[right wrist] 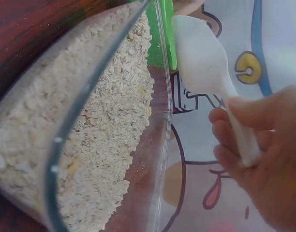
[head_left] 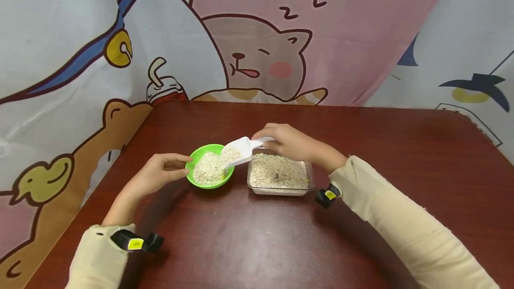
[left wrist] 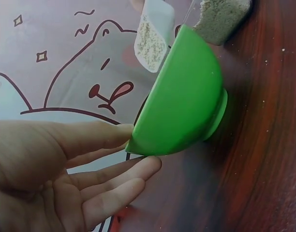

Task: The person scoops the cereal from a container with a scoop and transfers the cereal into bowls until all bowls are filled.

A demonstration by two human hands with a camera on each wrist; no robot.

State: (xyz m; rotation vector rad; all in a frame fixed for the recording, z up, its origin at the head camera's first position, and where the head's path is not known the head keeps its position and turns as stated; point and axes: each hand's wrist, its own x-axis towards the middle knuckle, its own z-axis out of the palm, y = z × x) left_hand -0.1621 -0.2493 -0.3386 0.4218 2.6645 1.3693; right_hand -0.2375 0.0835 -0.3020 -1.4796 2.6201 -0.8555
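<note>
A person's right hand [head_left: 287,139], its fingers wrapped around the handle, tips a white scoop [head_left: 244,145] of pale flakes [head_left: 230,153] over the right rim of a green bowl [left wrist: 186,96] on a reddish-brown desk [head_left: 257,235]. The left hand [head_left: 160,172] touches the bowl's left rim, thumb and fingers extended rather than curled. Just right of the bowl stands a clear container [head_left: 281,192] filled with flakes. The scoop blocks part of the bowl's right rim, while the right hand hangs above the container's far side. Two black devices [head_left: 136,241], each with a yellow label, sit at the wrists by two cream sleeves [head_left: 100,262]. Behind the desk's far edge hangs a cartoon backdrop [head_left: 361,12] showing one sleeping animal, one bell and one drinks cup. On the desk: one bowl, one container; in hand, one scoop.
</note>
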